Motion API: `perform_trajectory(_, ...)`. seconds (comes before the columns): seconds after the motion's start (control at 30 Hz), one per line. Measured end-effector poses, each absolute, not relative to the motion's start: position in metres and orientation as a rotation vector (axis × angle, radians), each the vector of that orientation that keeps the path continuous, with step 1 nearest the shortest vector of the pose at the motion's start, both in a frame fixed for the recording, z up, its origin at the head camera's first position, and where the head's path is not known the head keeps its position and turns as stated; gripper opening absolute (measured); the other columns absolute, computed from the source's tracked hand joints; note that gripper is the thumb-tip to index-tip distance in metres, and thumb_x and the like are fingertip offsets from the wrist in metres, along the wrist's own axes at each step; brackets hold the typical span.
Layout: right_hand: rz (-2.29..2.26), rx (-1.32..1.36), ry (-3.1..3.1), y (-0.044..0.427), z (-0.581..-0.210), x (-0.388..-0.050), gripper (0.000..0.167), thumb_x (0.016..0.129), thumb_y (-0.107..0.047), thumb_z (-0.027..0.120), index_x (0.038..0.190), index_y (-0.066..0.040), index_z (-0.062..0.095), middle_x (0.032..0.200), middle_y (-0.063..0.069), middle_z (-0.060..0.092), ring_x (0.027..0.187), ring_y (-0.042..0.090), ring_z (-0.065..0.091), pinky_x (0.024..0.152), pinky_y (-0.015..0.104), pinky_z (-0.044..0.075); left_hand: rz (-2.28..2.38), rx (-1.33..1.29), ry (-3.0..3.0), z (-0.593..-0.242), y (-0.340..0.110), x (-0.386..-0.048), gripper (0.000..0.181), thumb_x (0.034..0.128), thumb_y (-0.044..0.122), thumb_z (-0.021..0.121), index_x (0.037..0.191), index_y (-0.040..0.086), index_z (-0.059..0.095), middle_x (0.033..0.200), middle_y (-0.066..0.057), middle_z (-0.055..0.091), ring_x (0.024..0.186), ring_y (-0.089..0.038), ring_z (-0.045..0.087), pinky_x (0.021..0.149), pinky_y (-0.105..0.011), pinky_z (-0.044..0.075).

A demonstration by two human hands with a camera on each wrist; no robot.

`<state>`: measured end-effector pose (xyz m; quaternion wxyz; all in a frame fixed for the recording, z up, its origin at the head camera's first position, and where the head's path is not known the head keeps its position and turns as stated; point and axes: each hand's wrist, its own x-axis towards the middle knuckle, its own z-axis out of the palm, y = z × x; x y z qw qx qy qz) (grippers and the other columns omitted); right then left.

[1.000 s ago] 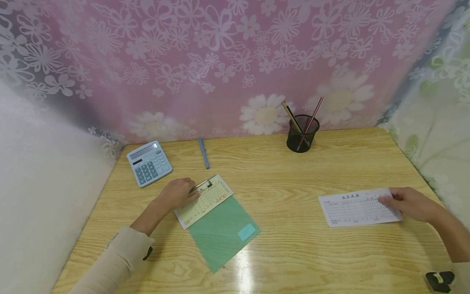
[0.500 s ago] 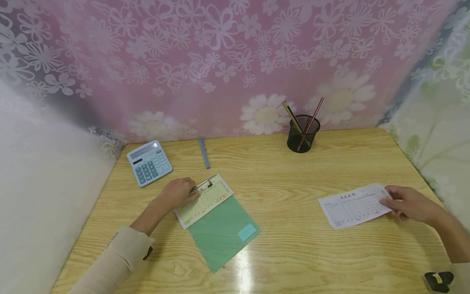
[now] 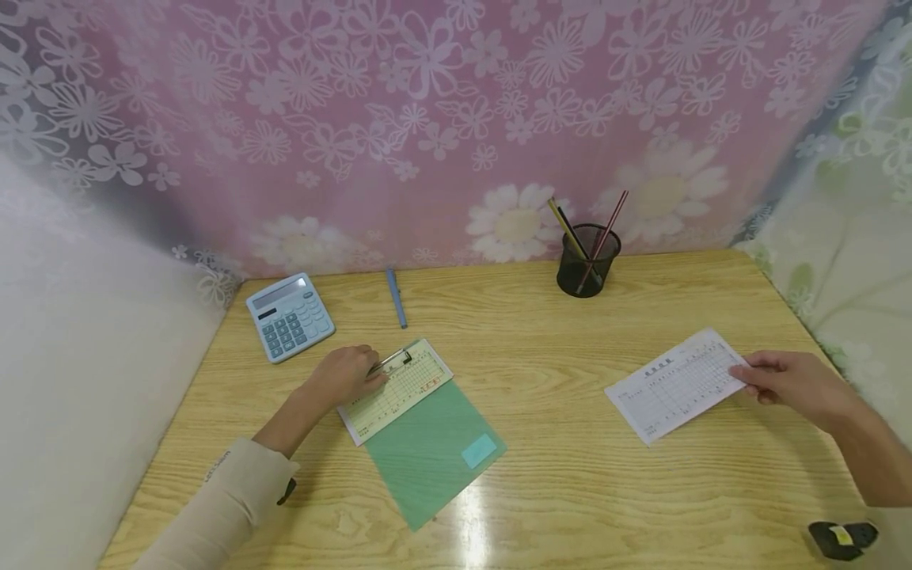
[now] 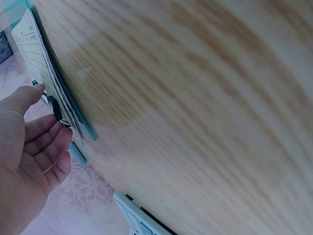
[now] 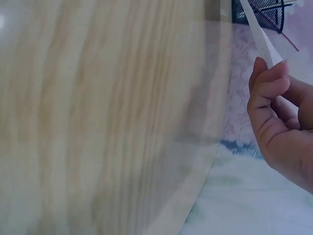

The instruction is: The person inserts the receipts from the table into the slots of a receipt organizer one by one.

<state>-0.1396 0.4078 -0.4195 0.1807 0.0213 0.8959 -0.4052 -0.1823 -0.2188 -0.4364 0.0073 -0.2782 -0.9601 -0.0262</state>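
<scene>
My left hand grips the metal clip at the top of a green clipboard, which lies slanted on the table. Under the clip sits a yellowish printed form with white paper beneath it. In the left wrist view, thumb and fingers close on the clip's dark end. My right hand pinches the right edge of a white printed form between thumb and fingers. The right wrist view shows this form edge-on, raised off the table.
A blue calculator lies at the back left, with a blue pen to its right. Toward the back right stands a black mesh pen cup holding several pencils. Floral cloth rises behind the wooden table.
The white form has tilted in my right hand, its right end swinging up toward the back, and the hand has shifted slightly left. My left hand and the clipboard have stayed put.
</scene>
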Motion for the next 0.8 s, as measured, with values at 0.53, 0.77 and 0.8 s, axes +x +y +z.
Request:
perform_trajectory(0.53, -1.669, 0.014, 2.235, 0.296, -0.397, -0.163, 0.033, 0.095, -0.018, 0.056, 0.117, 0.007, 0.051, 0.083, -0.009, 0.066, 0.076, 0.003, 0.065, 0.070, 0.021, 0.055, -0.087, -0.872, -2.988, -0.437, -0.220, -0.184, 0.027, 0.0873, 0.027, 0.066, 0.068, 0.013, 0.052, 0.062, 0.003, 0.044, 0.055, -0.009, 0.037, 0.051, -0.023, 0.032)
perform_trajectory(0.77, -1.707, -0.019, 2.116, 0.222, -0.404, -0.171, 0.042, 0.096, -0.011, 0.054, 0.125, 0.017, 0.043, 0.081, -0.005, 0.065, 0.074, 0.002, 0.064, 0.071, 0.021, 0.054, -0.086, -0.867, -3.000, -0.437, -0.218, -0.184, 0.031, 0.0875, 0.027, 0.065, 0.065, 0.015, 0.048, 0.061, 0.003, 0.042, 0.055, -0.009, 0.037, 0.051, -0.023, 0.031)
perform_trajectory(0.8, -1.708, -0.027, 2.105, 0.212, -0.406, -0.172, 0.041, 0.096, -0.010, 0.054, 0.124, 0.017, 0.044, 0.081, -0.004, 0.065, 0.074, 0.003, 0.064, 0.071, 0.021, 0.055, -0.084, -0.868, -2.997, -0.437, -0.218, -0.184, 0.031, 0.0874, 0.027, 0.065, 0.065, 0.015, 0.048, 0.061, 0.003, 0.042, 0.055, -0.009, 0.037, 0.051, -0.023, 0.031)
